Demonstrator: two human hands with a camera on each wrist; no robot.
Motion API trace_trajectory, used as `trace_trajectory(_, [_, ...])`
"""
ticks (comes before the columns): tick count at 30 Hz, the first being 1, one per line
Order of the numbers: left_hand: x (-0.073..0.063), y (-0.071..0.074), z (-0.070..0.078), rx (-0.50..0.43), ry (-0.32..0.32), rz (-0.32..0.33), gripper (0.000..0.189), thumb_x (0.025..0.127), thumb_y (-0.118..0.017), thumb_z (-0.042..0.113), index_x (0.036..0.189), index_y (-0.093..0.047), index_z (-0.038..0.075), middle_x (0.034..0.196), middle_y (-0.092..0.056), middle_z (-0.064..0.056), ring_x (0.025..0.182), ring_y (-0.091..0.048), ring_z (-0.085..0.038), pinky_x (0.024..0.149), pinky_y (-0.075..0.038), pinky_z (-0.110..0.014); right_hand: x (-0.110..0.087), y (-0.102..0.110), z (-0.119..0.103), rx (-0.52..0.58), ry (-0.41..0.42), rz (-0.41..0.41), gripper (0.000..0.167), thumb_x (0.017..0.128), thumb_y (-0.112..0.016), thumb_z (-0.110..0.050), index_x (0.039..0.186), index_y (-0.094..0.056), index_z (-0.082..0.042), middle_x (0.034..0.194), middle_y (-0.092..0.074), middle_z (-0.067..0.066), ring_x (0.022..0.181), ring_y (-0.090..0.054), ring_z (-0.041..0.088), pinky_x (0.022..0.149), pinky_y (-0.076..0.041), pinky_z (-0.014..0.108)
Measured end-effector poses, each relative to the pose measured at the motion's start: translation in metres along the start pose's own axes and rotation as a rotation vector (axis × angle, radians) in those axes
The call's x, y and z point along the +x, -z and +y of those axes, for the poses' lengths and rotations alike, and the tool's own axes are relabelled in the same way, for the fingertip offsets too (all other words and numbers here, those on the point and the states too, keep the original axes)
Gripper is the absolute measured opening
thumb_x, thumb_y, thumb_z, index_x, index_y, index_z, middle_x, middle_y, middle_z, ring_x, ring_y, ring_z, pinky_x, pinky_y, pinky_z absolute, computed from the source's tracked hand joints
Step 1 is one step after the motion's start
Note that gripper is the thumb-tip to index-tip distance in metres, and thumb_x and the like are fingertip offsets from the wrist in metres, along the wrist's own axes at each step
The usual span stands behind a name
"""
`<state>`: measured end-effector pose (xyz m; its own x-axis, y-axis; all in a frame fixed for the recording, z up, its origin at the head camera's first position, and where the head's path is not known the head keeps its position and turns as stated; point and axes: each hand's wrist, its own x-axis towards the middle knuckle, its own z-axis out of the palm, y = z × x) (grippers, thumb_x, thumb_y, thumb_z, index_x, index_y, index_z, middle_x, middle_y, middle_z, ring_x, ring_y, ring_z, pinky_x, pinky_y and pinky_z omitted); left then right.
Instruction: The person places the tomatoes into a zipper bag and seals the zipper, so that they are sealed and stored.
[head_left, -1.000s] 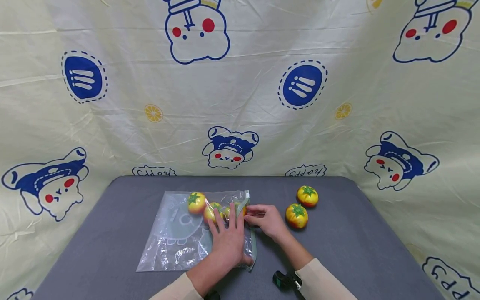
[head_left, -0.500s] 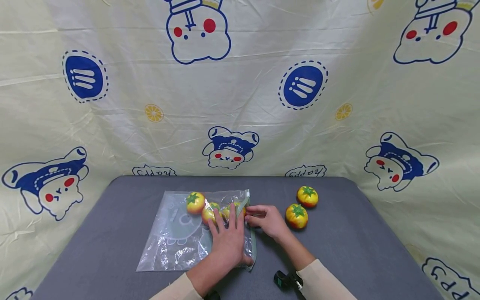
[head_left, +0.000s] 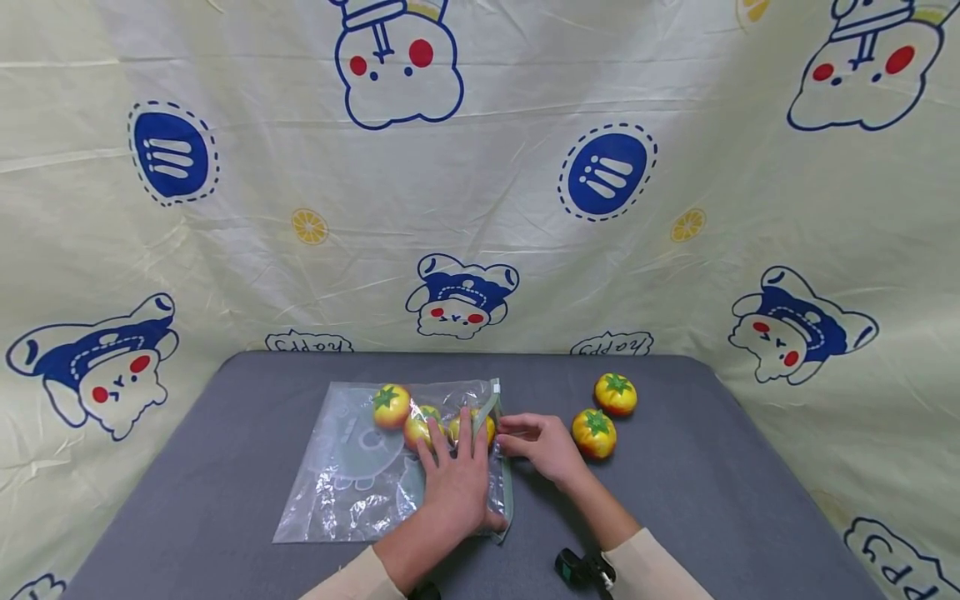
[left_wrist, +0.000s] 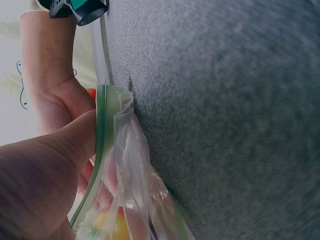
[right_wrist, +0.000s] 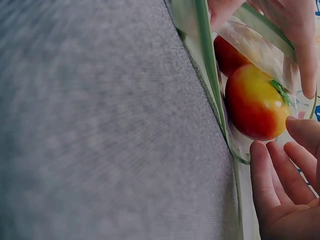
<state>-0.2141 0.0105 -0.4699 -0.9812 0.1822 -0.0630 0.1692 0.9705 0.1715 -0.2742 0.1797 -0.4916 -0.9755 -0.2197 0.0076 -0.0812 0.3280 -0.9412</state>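
Note:
A clear zip bag (head_left: 322, 500) with green-edged mouth lies flat, its mouth to the right. Three yellow-red tomatoes with green leafy tops are inside: one at the far left (head_left: 392, 407), one in the middle (head_left: 422, 431), one just within the mouth (right_wrist: 257, 102). My left hand (head_left: 457, 487) rests on the bag with spread, straight fingers; its thumb (left_wrist: 82, 132) is at the green edge, and the mouth gapes. Beside the mouth, my right hand (head_left: 543, 446) has its fingertips (right_wrist: 260, 155) close to the nearest tomato, without gripping it; contact is hard to tell.
Two more tomatoes, a front one (head_left: 594, 433) and a back one (head_left: 616, 393), sit on the grey table (head_left: 697, 517) right of my right hand. A patterned cloth (head_left: 525, 183) hangs behind the table. A black wrist device (head_left: 581, 569) is on my right forearm.
My right hand has drawn back slightly to the right from the bag's mouth, and the nearest tomato stays inside. The left hand has hardly moved.

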Motion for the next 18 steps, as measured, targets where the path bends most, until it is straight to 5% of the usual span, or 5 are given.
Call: trace_trajectory(18, [-0.001,0.001,0.000,-0.002,-0.006,0.004,0.134,0.052,-0.093,0.069,0.160,-0.031,0.018,0.173,-0.006,-0.015,0.152,-0.006,-0.061,0.120,-0.013,-0.074,-0.016,0.007,-0.001,0.065,-0.025,0.129,0.037,0.092,-0.078,-0.015,0.125,-0.071,-0.001,0.116,-0.076,0.016,0.100,-0.075,0.025,0.084,-0.062,0.033])
